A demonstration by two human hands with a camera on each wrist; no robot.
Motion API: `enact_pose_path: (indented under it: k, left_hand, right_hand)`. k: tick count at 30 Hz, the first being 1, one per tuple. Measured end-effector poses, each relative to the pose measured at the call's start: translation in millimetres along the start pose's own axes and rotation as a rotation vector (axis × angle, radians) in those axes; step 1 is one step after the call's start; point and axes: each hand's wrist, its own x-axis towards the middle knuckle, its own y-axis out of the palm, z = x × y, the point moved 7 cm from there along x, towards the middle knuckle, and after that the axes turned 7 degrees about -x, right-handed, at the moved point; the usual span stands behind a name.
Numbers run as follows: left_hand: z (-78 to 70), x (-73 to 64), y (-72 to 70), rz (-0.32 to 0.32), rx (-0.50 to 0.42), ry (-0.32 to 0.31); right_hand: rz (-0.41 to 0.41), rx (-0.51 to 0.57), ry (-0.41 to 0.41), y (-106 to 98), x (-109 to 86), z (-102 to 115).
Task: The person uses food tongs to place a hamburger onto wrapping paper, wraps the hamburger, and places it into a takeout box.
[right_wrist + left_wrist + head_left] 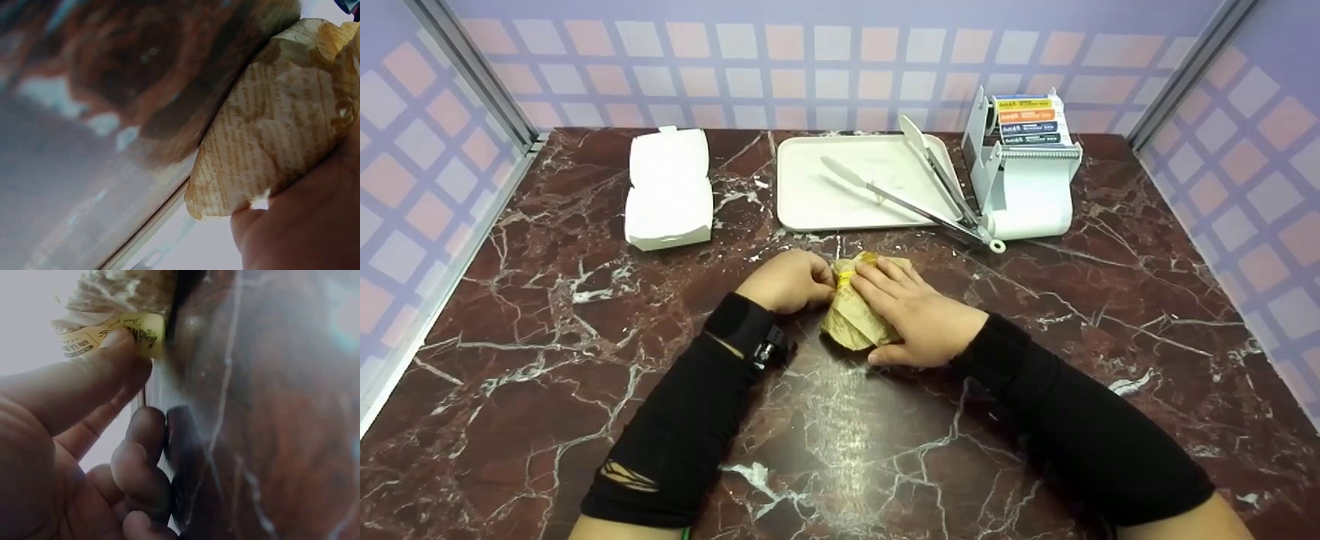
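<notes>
A package wrapped in tan printed paper (851, 322) lies on the table between the two hands. Across it runs a yellow label (147, 329) with dark lettering. My left hand (786, 281) pinches the loose end of this label between thumb and forefinger, at the package's left side. In the left wrist view the other fingers curl close to the tabletop. My right hand (921, 319) rests on the package's right side, fingers extended over the top and thumb near its front edge. Crumpled folds of the wrapping paper (270, 129) show in the right wrist view. What is inside the paper is hidden.
Behind the hands, a cream tray (810, 202) bears a long-handled spreader (877, 191) and tongs (934, 165) that overhang its right edge. A label dispenser (1027, 172) with coloured rolls stands at the right. To the left sits an opened white box (669, 217).
</notes>
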Motion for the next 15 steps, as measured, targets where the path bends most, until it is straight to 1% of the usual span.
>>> enact_pose_path:
  k: [4,8,11,13,15]
  left_hand:
    - [-0.9,-1.4,2.0,-0.031,-0.037,-0.035]
    - [-4.5,-4.5,4.5,-0.03,-0.142,-0.09]
    - [-6.0,-7.6,5.4,-0.023,-0.227,-0.14]
    - [-6.6,-9.5,5.6,-0.025,-0.266,-0.163]
    - [-7.0,-11.0,5.9,-0.032,-0.314,-0.184]
  right_hand:
    - [0.002,0.016,-0.004,0,-0.4,0]
    - [-0.007,0.049,-0.02,-2,-1.1,0]
    - [-0.005,0.109,-0.026,-3,-1.3,-2]
    - [-0.003,0.157,-0.031,-3,-0.6,-5]
    - [0.007,0.2,-0.013,-4,0.7,-9]
